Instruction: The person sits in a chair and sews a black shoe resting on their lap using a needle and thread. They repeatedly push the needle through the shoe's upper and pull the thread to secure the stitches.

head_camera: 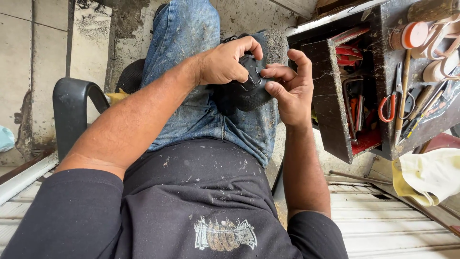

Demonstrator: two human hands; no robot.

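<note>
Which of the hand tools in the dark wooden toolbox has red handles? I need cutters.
The scissors with red loop handles, lying on the dark wooden toolbox top tray. The long tools beside them have wooden or dark handles.

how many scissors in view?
1: red-handled scissors lying on the dark tool box at the person's right, next to a long wooden-handled tool. More may be hidden in the cluttered box compartments.

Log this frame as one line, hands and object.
left hand: grips black shoe on lap | right hand: pinches thin thread at shoe | nearby: red-handled scissors in tool box
</note>
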